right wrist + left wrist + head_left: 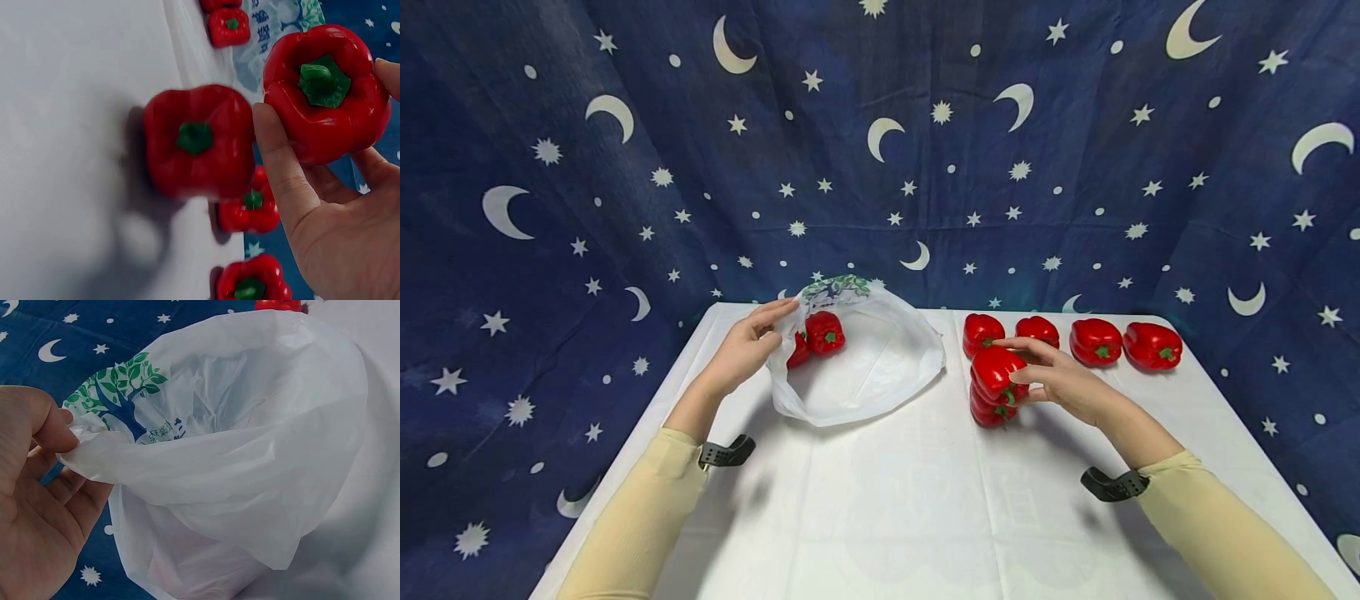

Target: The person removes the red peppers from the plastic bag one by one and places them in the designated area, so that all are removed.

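Observation:
My left hand (741, 350) pinches the rim of a white plastic bag (887, 392) printed with a tree; the thumb and finger hold the edge in the left wrist view. The bag's mouth gapes, and two red bell peppers (825, 333) show inside it on the left. My right hand (1063, 383) grips another red bell pepper (328, 128) by its sides, its green stem facing the right wrist camera. In the head view this held pepper partly covers a second bell pepper (165, 137) that sits on the white table.
Along the table's back right stand several more red bell peppers, among them one pepper (1095, 342) and the rightmost pepper (1152, 346). A white cloth (880, 517) covers the table. Behind it hangs a dark blue curtain (842, 150) with moons and stars.

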{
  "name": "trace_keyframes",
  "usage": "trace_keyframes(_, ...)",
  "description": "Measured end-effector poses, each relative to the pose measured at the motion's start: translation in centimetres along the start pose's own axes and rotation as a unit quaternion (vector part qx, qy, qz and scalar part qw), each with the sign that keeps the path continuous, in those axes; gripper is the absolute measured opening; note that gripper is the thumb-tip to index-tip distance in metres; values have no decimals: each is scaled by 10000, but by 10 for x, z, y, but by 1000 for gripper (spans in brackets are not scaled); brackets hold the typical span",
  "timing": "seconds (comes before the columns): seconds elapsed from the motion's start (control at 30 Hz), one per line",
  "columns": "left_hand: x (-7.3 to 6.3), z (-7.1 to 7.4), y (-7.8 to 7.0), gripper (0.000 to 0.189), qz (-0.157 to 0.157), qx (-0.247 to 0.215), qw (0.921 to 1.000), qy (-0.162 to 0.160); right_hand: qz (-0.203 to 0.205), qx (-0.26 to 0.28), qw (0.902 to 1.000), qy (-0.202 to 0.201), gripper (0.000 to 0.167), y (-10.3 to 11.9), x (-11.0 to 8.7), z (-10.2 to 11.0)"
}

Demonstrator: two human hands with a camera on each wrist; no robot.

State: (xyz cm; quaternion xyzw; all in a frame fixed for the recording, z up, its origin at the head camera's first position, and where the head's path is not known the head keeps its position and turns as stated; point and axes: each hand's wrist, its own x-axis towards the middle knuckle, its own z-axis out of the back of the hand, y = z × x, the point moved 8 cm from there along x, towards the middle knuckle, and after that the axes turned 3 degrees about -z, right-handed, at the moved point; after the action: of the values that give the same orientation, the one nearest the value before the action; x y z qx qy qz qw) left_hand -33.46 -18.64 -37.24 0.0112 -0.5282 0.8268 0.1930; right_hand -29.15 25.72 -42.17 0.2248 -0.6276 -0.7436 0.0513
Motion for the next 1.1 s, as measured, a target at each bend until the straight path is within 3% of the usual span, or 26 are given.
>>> trace_keyframes(0.77, -1, 0, 1, 59, 62, 21, 10000, 58, 66, 32, 9988, -485, 71, -22, -33, 48)
trace_keyframes(1.1, 0, 0, 2, 58, 92, 19, 9999, 64, -251, -100, 9974, -673, 75, -45, -37, 64)
